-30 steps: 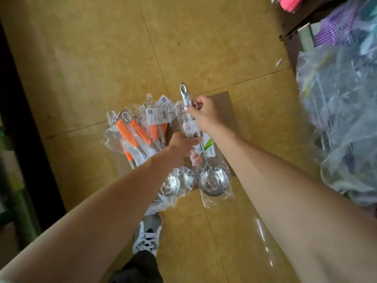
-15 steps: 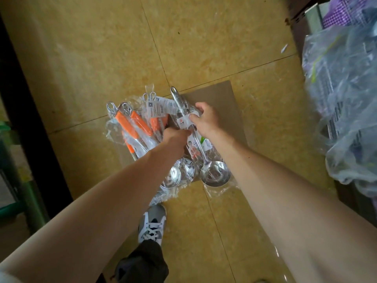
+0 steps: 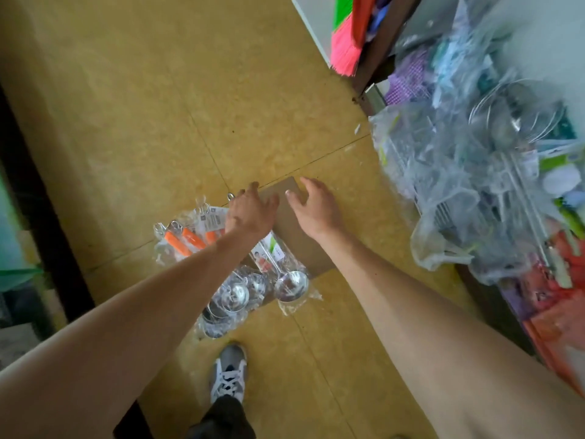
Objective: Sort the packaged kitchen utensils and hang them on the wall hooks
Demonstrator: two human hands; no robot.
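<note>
A pile of plastic-wrapped utensils lies on the floor, partly on a sheet of brown cardboard (image 3: 305,248). It holds orange-handled tools (image 3: 185,240) on the left, steel ladles (image 3: 235,296) in the middle and one steel ladle (image 3: 290,289) on the right, bowls toward me. My left hand (image 3: 250,213) lies flat over the upper handles with fingers spread and hides them; one hanging ring pokes out beside it. My right hand (image 3: 313,207) hovers over the bare cardboard, fingers apart, holding nothing.
A heap of bagged wire racks and strainers (image 3: 474,185) fills the right side. Pink and green brush bristles (image 3: 345,49) lean at the top right. A dark frame (image 3: 38,191) runs down the left. My shoe (image 3: 229,372) stands just below the pile on the yellow tile floor.
My right hand let go of the steel ladle, which now lies on the pile, and moved right over the cardboard. My left hand slid up onto the handles. The view swung right.
</note>
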